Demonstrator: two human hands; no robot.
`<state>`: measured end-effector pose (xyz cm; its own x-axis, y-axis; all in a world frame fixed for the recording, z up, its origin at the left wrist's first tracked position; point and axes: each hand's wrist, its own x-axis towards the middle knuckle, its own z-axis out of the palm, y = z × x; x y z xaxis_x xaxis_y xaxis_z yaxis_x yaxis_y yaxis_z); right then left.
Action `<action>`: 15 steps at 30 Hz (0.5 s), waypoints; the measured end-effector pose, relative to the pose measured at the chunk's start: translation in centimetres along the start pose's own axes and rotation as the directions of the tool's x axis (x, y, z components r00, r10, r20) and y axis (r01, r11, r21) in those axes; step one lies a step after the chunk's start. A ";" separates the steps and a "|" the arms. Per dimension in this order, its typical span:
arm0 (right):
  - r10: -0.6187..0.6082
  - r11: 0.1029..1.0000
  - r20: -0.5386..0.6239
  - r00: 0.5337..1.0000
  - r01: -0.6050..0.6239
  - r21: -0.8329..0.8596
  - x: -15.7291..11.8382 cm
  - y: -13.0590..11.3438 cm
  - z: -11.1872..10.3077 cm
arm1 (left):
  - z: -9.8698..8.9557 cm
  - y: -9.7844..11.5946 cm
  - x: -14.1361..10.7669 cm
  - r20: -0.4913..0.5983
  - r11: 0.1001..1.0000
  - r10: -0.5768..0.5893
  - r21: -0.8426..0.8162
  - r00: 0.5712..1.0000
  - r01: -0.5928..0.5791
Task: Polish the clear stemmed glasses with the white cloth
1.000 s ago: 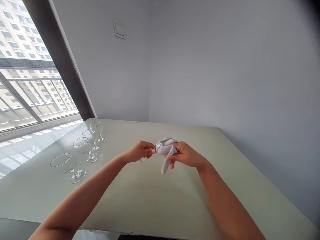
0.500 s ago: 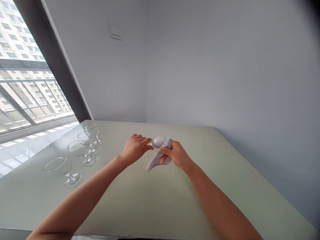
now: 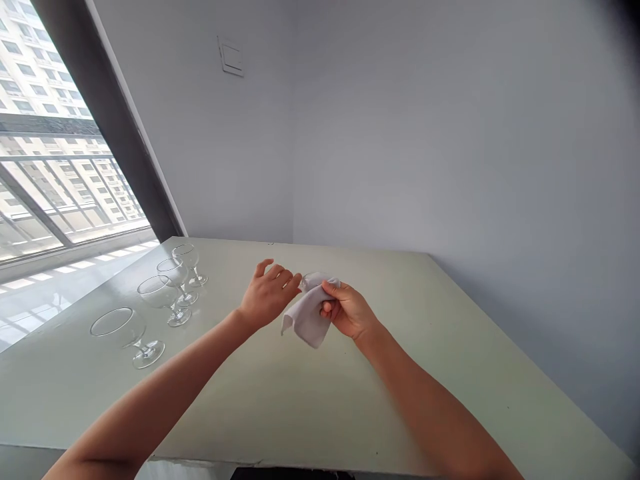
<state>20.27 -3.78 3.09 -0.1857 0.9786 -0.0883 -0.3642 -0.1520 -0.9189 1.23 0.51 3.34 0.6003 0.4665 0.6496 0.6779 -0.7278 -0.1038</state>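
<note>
A clear wine glass [image 3: 312, 279] lies sideways between my hands above the table, its bowl partly covered by a pale grey-white cloth [image 3: 309, 319]. My left hand [image 3: 269, 293] is at the stem end, a fingertip against the glass and the other fingers loosely raised; its thumb is hidden, as is the glass's foot. My right hand [image 3: 349, 309] pinches the cloth around the bowl, thumb on top, and the loose part hangs down. To the left, several matching glasses stand upright in a row, including the nearest glass [image 3: 123, 328] and the farthest glass [image 3: 186, 255].
The pale green table [image 3: 280, 400] reaches back to grey walls [image 3: 450, 133] meeting in a corner. A light switch [image 3: 232, 57] is on the back wall. At left, a dark-framed window [image 3: 65, 167] shows a railing and buildings.
My right hand has shifted slightly left with the cloth, which now hangs broader and covers more of the glass. My left hand has turned, its fingers lifted and spread more.
</note>
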 end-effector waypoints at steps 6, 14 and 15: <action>-0.084 0.868 0.262 0.962 0.200 -0.455 -1.9 -0.9 0.4 | -0.8 -1.7 -0.2 0.157 0.971 0.003 -0.236 0.988 0.035; 0.056 0.290 0.526 0.849 0.491 -0.822 -2.7 -2.6 -0.8 | -1.8 -2.0 -1.8 0.760 0.283 0.285 -0.649 0.584 0.706; 0.057 0.213 0.517 0.854 0.495 -0.842 -2.7 -2.8 -0.8 | -1.5 -2.0 -2.2 0.769 0.220 0.296 -0.632 0.566 0.743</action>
<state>22.56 -5.91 5.62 -0.6508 0.7559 0.0709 0.5993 0.5689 -0.5632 -2.02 0.19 3.26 0.8671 0.4353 -0.2423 0.3272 -0.1308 0.9359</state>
